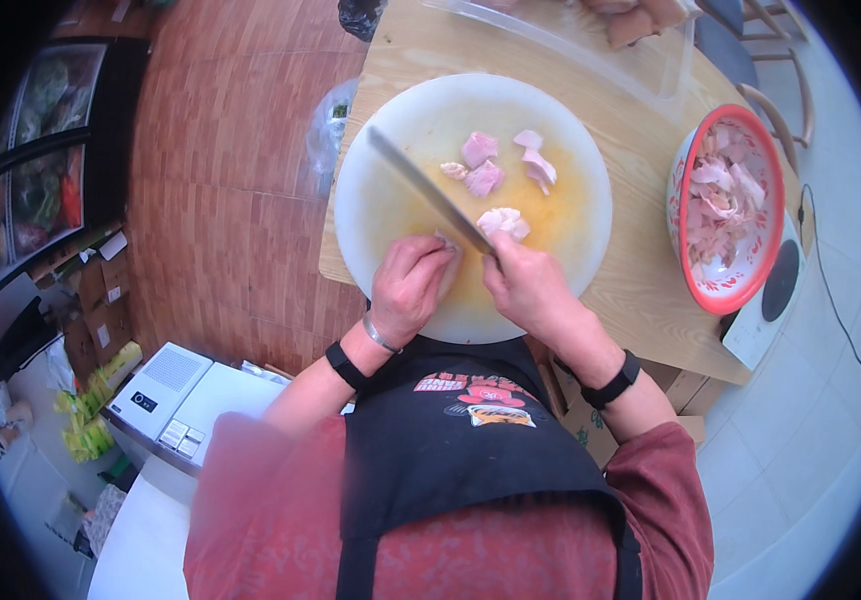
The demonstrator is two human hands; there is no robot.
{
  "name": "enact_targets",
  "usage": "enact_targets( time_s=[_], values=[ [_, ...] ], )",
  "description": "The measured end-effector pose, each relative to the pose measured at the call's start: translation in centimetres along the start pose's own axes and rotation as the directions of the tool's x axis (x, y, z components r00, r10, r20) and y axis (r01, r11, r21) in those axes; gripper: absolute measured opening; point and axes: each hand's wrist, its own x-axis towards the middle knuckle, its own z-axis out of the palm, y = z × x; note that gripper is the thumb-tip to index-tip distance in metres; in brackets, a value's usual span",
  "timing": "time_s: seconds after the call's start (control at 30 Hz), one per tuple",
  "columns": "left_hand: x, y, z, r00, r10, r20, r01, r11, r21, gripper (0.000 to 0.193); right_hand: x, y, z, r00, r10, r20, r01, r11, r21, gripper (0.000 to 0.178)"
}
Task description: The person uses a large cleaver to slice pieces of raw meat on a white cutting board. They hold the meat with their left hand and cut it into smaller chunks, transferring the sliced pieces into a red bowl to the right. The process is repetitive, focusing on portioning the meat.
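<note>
My right hand [533, 287] is closed around the handle of a knife [426, 185], whose blade points away to the far left over a round white cutting board [381, 120]. Close to the blade, my left hand [411, 285] has its fingers bent and pressed together on a piece of pale raw meat [448, 268], partly hidden under them. Just beyond the knife lies a small heap of cut meat [504, 222]. Several pink chunks of raw meat [484, 178] are scattered farther back on the board, which has a yellowish stained middle.
Right of the board stands a red-rimmed bowl [693, 225] filled with cut meat, beside a white flat device [756, 338]. A clear plastic tub [666, 95] with larger meat pieces sits at the table's back. The wooden table [641, 325] ends left of the board, above a wood-patterned floor [231, 180].
</note>
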Motion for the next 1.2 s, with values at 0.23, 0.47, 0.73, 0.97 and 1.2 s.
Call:
enact_targets(
  time_s=[0.23,0.47,0.73,0.97,1.2],
  values=[
    [-0.4,0.1,0.1,1.0,-0.008,-0.02,0.009,1.0,0.017,0.02,-5.7,-0.6,-5.1,0.975,0.019,0.22,0.005,0.994,-0.11,0.012],
    [-0.8,-0.2,0.0,0.998,-0.066,0.001,0.066,0.998,0.003,0.023,-4.7,-0.5,-4.4,0.95,0.058,0.306,0.003,0.981,-0.195,0.01],
    [-0.7,0.1,-0.2,1.0,-0.021,-0.011,0.021,0.999,0.025,0.022,-0.5,0.2,-0.5,0.997,0.067,0.04,-0.068,0.998,0.014,0.01],
    [-1.3,0.0,-0.1,0.999,-0.052,-0.016,0.052,0.998,0.025,0.021,-5.3,-0.5,-5.6,0.964,-0.003,0.265,0.042,0.989,-0.14,0.014],
    [-1.2,0.1,-0.1,0.995,-0.097,-0.014,0.096,0.995,-0.006,0.02,-5.0,-0.6,-5.3,0.95,0.019,0.311,0.04,0.982,-0.183,0.015]
  ],
)
